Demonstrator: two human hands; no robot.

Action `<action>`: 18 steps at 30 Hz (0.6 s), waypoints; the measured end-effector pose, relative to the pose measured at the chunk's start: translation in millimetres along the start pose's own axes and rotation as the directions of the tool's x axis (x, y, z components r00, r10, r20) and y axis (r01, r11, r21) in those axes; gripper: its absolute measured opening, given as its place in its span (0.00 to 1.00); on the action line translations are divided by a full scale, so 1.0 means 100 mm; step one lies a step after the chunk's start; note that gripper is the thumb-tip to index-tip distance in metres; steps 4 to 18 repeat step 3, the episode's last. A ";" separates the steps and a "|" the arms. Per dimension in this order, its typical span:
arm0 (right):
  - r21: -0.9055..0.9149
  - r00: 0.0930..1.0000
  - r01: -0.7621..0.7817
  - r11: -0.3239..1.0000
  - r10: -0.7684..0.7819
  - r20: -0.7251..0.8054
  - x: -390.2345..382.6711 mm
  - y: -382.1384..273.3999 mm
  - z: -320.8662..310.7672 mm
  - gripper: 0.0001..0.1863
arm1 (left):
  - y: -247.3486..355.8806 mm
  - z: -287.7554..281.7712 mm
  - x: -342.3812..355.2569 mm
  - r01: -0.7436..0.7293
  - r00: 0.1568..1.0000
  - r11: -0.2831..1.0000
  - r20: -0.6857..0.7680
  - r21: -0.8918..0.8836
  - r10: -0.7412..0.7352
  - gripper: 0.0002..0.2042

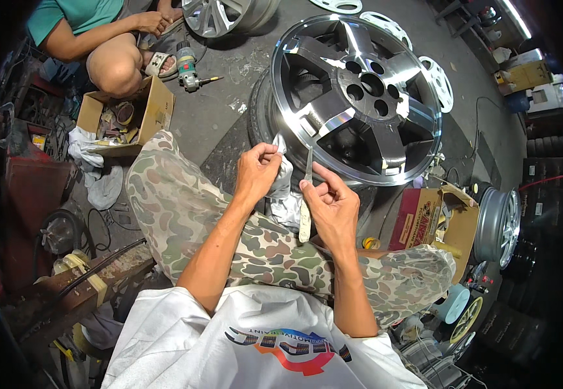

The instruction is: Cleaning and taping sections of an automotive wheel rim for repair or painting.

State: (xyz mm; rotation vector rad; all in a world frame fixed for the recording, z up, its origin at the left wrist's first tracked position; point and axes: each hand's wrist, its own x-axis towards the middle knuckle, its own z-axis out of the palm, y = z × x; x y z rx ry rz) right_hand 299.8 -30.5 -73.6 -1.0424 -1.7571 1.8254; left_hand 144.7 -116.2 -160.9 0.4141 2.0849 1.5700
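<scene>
My left hand is closed, pinching the upper end of a white cloth that hangs down between my knees. In my right hand is a small knife-like scraper, its narrow blade pointing up and away and its pale, wrapped-looking handle hanging below my fingers. Just beyond both hands, a large alloy wheel with shiny and dark spokes lies tilted on top of a dark round support. The blade tip is close to the wheel's near rim; whether it touches I cannot tell.
At the upper left a person crouches beside a power tool and an open cardboard box. Another wheel lies at the top. A red and brown carton and a silver wheel stand on the right. White spoked discs lie behind.
</scene>
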 end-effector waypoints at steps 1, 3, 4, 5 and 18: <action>0.014 1.000 -0.006 1.000 0.006 0.009 0.01 0.00 0.01 0.23 | 0.00 0.00 0.00 0.003 1.000 1.000 0.013 0.001 -0.003 0.11; -0.028 1.000 -0.007 1.000 0.007 0.005 0.02 -0.01 0.02 0.23 | -0.01 -0.01 -0.01 0.010 1.000 1.000 0.023 0.002 -0.010 0.11; -0.028 1.000 -0.007 1.000 0.007 0.005 0.02 -0.01 0.02 0.23 | -0.01 -0.01 -0.01 0.010 1.000 1.000 0.023 0.002 -0.010 0.11; -0.028 1.000 -0.007 1.000 0.007 0.005 0.02 -0.01 0.02 0.23 | -0.01 -0.01 -0.01 0.010 1.000 1.000 0.023 0.002 -0.010 0.11; -0.028 1.000 -0.007 1.000 0.007 0.005 0.02 -0.01 0.02 0.23 | -0.01 -0.01 -0.01 0.010 1.000 1.000 0.023 0.002 -0.010 0.11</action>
